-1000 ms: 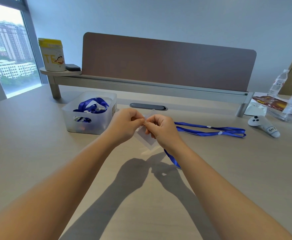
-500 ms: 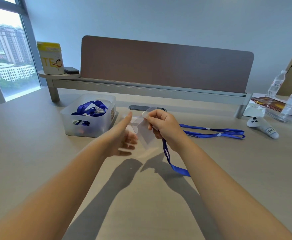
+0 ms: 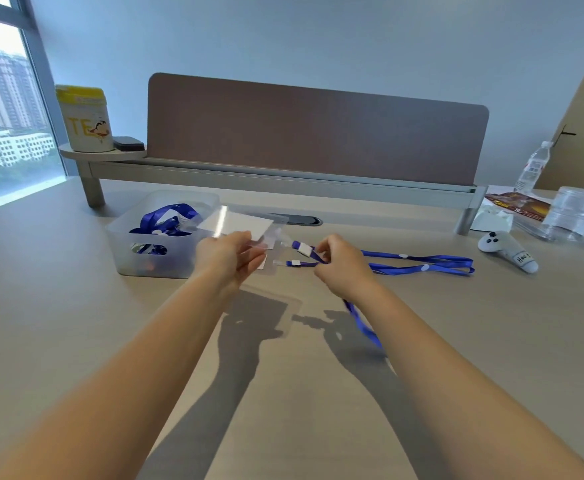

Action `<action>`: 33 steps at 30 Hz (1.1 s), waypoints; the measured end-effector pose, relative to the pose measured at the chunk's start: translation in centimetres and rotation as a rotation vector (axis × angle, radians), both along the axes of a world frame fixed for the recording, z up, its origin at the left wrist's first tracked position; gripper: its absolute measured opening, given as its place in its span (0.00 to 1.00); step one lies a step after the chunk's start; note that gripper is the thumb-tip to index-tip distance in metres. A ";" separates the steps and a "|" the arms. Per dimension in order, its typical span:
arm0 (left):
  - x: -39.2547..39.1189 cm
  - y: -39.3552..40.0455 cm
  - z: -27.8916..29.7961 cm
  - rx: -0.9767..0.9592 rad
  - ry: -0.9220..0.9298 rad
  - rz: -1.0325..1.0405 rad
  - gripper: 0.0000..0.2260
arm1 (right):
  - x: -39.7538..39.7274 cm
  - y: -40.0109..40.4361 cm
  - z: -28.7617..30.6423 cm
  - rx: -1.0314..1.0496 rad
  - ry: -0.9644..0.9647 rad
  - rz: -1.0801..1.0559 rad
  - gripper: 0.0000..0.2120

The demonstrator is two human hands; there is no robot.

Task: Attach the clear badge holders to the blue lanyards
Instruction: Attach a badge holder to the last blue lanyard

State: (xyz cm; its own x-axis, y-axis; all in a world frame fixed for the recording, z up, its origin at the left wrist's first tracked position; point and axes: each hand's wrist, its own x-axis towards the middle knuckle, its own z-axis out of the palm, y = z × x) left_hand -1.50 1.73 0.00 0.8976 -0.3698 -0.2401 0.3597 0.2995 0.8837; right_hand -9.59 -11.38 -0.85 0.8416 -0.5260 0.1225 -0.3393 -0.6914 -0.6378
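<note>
My left hand (image 3: 229, 255) grips a clear badge holder (image 3: 240, 226) with a white card inside, held nearly flat above the desk. My right hand (image 3: 342, 260) pinches the blue lanyard (image 3: 418, 264) just behind its two white-clipped ends (image 3: 301, 255), which reach the holder's right edge. The lanyard's loop lies on the desk to the right, and one strand hangs below my right wrist. Whether the clips are fastened to the holder is unclear.
A translucent bin (image 3: 152, 244) with more blue lanyards stands at left. Behind runs a brown desk divider (image 3: 318, 133) on a metal rail. A white controller (image 3: 508, 251), clear plastic stacks (image 3: 577, 213) and a water bottle (image 3: 532, 168) sit at the right. A yellow-lidded canister (image 3: 84, 117) stands back left.
My hands have moved apart. The left hand has taken the badge holder and turned it flat; the right hand now holds only the lanyard ends, stretched out towards the holder.
</note>
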 end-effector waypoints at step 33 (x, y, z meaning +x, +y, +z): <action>3.8 -1.5 -8.4 0.128 0.176 0.217 0.08 | -3.1 -13.5 -2.6 1.185 -1.041 -0.694 0.12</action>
